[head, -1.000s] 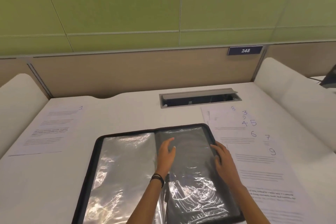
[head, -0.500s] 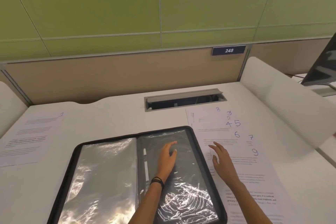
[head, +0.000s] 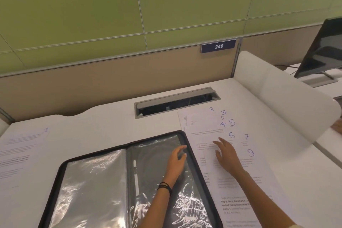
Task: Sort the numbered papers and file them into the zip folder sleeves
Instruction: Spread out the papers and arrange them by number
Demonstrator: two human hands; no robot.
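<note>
1. Two hands are working. The right hand [head: 226, 155], on the folder's right edge 1 s ago, is now reaching over the fanned pile of white numbered papers [head: 203, 122] lying just right of the folder. Its fingers are spreading straight and gripping nothing; contact w/ the top sheet cannot be told.
2. The left hand [head: 175, 161] is staying put on the right-hand sleeve, fingers lightly bent, tips lying on the film, nothing seen gripped.
3. Judgement: folder prep is ending and sheet selection is beginning; the left hand is prob. keeping the sleeve ready for loading.
4. The black zip folder [head: 187, 139] is lying open flat on the white desk [head: 103, 127], near centre. Its clear plastic sleeves [head: 96, 187] are showing glare only, no paper visible inside either page. A white pen [head: 136, 177] is sitting along the spine.
5. The pile is showing nos. 8, 3, 4, 5, 6, 7, 9, overlapping and out of order; one small mark is illegible.
6. The white sheet marked 1 [head: 24, 146] is lying apart, far left of the folder, unfiled.
</note>
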